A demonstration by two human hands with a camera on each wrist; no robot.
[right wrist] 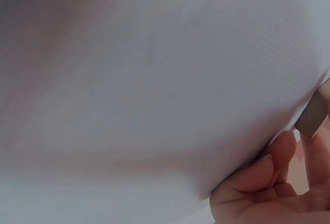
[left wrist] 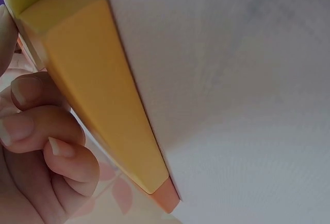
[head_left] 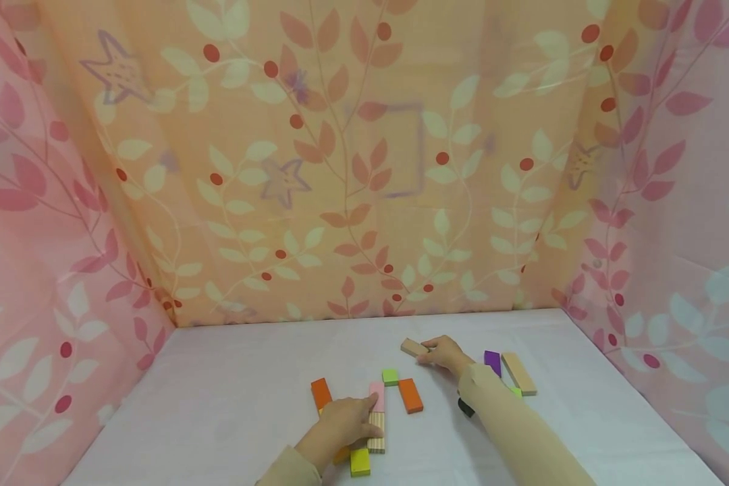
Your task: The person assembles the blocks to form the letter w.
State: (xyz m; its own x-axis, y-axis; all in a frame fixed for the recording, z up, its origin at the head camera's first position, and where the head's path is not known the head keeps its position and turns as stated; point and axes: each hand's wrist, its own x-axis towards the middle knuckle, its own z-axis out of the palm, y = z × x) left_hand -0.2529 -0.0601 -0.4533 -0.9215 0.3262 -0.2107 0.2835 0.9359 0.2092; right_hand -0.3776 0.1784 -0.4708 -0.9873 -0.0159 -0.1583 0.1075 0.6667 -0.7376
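Note:
Thumb and fingers of my right hand (head_left: pixel 446 352) pinch one end of a plain wooden block (head_left: pixel 412 347) at the back of the table; part of that block (right wrist: pixel 315 112) shows at the right edge of the right wrist view. My left hand (head_left: pixel 346 424) rests over a row of blocks, its index fingertip on a pink block (head_left: pixel 377 389) and its thumb at a striped wooden block (head_left: pixel 377 444). Beneath that hand lies an amber block (left wrist: pixel 98 90), mostly hidden from the head camera. A yellow block (head_left: pixel 360 463) and an orange block (head_left: pixel 320 391) lie at its two ends.
Right of the pink block are a green block (head_left: pixel 390 376) and another orange block (head_left: pixel 410 395). By my right forearm lie a purple block (head_left: pixel 492 362), a long wooden block (head_left: pixel 518 373) and a partly covered green piece (head_left: pixel 516 391). Patterned curtains (head_left: pixel 364 169) enclose the white table (head_left: pixel 219 405).

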